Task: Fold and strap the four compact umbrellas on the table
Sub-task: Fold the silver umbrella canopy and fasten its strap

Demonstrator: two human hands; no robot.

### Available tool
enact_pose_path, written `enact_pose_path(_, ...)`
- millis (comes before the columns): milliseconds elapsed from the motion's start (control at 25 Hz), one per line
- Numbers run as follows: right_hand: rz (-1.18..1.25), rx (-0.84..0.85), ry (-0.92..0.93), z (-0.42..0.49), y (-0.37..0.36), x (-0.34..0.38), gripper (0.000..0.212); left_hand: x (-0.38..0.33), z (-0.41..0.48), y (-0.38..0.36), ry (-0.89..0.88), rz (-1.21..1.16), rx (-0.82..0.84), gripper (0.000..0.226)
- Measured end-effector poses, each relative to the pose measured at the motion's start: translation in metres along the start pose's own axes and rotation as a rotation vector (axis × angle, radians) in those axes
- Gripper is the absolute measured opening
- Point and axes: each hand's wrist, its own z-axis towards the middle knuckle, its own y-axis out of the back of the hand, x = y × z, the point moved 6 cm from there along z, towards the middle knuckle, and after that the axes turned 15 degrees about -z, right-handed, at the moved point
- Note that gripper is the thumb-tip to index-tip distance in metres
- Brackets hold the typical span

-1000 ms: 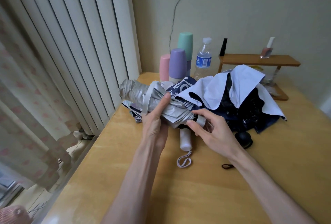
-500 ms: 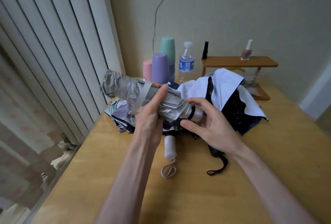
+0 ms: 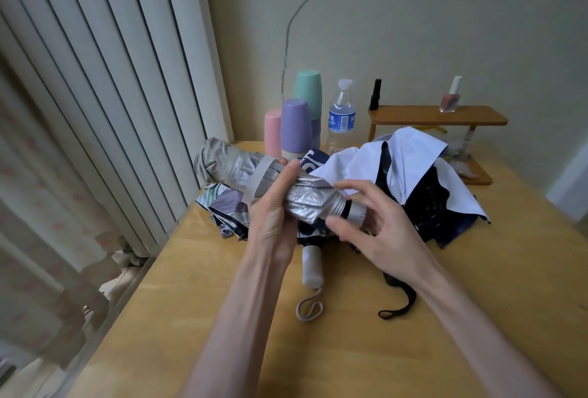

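Head view: left hand (image 3: 273,210) clamps the rolled silver umbrella (image 3: 229,165) above the bench (image 3: 350,350); right hand (image 3: 381,232) hovers loose-fingered beside its handle end. Keep the roll tight while closing the strap (image 3: 257,179), seemingly unfastened.

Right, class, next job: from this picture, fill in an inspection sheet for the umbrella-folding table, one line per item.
Surface: wooden table, yellowish top.
Job's things: silver umbrella rolled, strap wrapped round it; other umbrellas heaped unfolded behind; white handle and black wrist loop lie in front.
Clutter: three pastel cups, water bottle, wooden shelf with two small bottles.
Hands: left hand grips the silver umbrella, thumb by the strap; right hand at its handle end, fingers spread, grip unclear.
Cables: nothing seen.
Surroundings: vertical blinds at left, cracked wall behind.
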Motion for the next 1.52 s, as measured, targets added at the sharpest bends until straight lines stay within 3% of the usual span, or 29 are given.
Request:
enact_pose_path(160,-0.036,-0.027,-0.021,-0.001,-0.006,-0.011,0.025,-0.002,0.003,0.003,-0.074,0.033,0.020,0.015)
enact_pose_path(280,-0.046,-0.002,-0.021,-0.002,-0.008,-0.016,0.018,0.001,-0.002,-0.002,-0.028,0.044,0.071,0.007)
enact_pose_path(480,-0.020,-0.069,0.003,-0.002,-0.010,-0.016,0.035,0.001,-0.002,-0.001,-0.010,0.012,0.033,0.026)
enact_pose_path(640,0.008,-0.099,-0.015,-0.002,-0.011,-0.015,0.028,0.001,0.000,0.001,-0.007,-0.026,0.045,0.010)
enact_pose_path(760,-0.020,-0.073,-0.043,-0.003,-0.006,-0.016,0.028,0.005,0.001,0.005,0.038,-0.050,0.057,0.023)
enact_pose_path(960,-0.014,-0.029,-0.031,-0.002,-0.008,-0.012,0.038,0.008,0.006,0.010,0.049,-0.089,0.026,0.013)
enact_pose_path(1160,-0.022,-0.052,-0.079,-0.001,-0.008,-0.018,0.026,0.012,0.009,0.011,0.034,-0.060,0.090,0.023)
enact_pose_path(1280,0.105,-0.020,-0.156,-0.001,-0.015,-0.018,0.021,0.014,0.004,0.007,0.079,-0.036,0.031,0.019)
enact_pose_path(1520,-0.038,-0.052,-0.083,-0.003,-0.018,-0.013,0.026,0.009,0.000,0.010,0.071,0.003,-0.078,0.011)
